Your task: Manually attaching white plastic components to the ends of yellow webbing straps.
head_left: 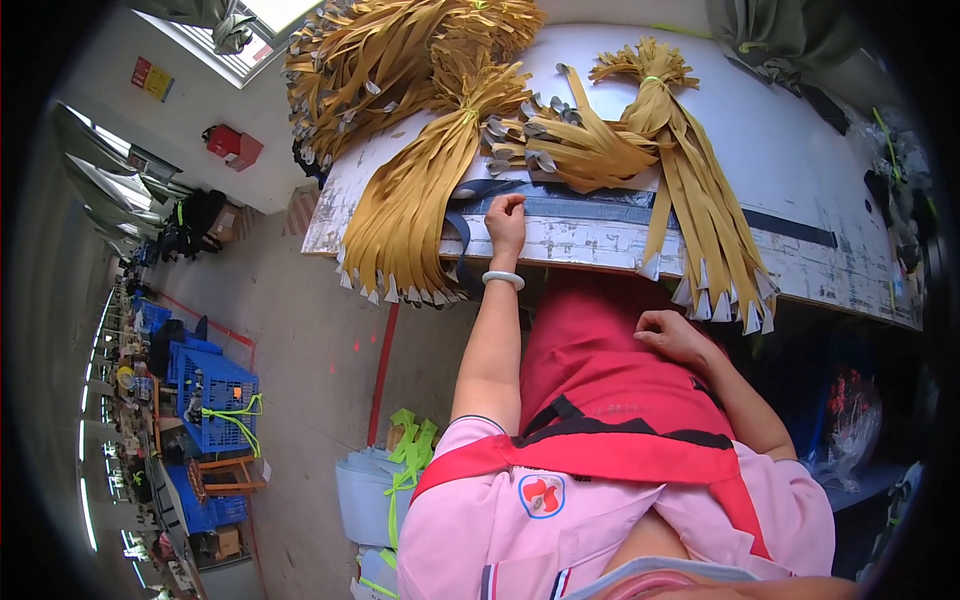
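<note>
My left hand (507,222) is over the table's near edge, its fingers curled together; whether anything small is between them cannot be made out. A dark blue strap (457,232) loops down beside it. Just left of it, a bundle of long mustard-yellow strips (415,195) with pale tips hangs over the edge. My right hand (672,335) is loosely closed above my red apron (600,350), with nothing visible in it. Beyond it, another tied bundle of yellow strips (700,180) drapes over the edge. Shorter yellow strips with grey ends (590,150) lie between the bundles.
A large heap of yellow strips (370,70) covers the far left of the worn white table (600,235). White bags with lime-green ties (375,490) stand on the floor at my left. Farther left are blue crates (215,390) and a wooden stool (225,478).
</note>
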Available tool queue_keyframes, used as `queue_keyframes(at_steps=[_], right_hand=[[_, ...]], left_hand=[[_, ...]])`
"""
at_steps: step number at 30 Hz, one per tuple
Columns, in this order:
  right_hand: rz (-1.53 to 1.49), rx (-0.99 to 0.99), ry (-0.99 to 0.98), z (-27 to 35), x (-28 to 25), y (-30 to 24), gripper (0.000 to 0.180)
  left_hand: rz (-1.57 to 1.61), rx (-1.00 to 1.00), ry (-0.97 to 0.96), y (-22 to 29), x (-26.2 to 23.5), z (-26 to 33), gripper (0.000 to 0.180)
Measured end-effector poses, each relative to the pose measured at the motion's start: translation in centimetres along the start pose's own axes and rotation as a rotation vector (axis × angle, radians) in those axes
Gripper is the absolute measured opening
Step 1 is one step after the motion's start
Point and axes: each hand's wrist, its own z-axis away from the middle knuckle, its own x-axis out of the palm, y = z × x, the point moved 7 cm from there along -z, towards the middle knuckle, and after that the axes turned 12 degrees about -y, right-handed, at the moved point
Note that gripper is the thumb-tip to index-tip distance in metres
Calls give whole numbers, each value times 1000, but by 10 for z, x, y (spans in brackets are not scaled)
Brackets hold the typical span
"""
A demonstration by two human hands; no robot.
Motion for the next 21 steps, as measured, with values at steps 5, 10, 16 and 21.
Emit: queue_keyframes(at_steps=[5,10,16,21], right_hand=[[-7,-5,-4,-1,0,5,18],[-66,33,-1,3,-2,16,16],[-115,32,-81,-13,8,29,15],[-143,30,-119,-28,11,42,12]], left_hand=[[22,-29,26,-1,-7,4,8],[13,-8,42,8,1,2,8],[-33,25,84,10,-5,5,9],[-62,76,95,22,4,5,8]])
